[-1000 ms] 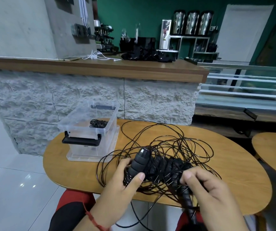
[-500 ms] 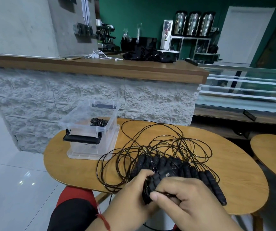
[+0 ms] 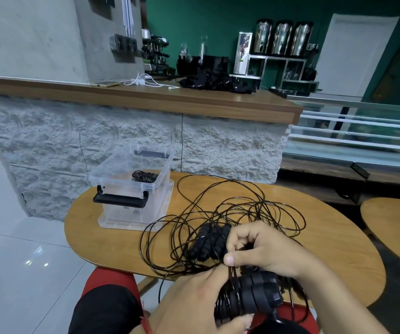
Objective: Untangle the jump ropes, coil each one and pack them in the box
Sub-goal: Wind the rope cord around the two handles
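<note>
Oval wooden surface (image 3: 112, 237) before a stone counter (image 3: 121, 145). Tangled jump ropes (image 3: 218, 213) lie at its near edge. Left grip (image 3: 194, 302) clasps bundled handles (image 3: 252, 297); right grip (image 3: 264, 249) pinches cords (image 3: 232, 271). Coiled rope (image 3: 144, 176) sits inside the clear box (image 3: 131, 213), far left.

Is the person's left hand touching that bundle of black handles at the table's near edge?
Touching. The head view shows the left hand gripping the black handles.
</note>
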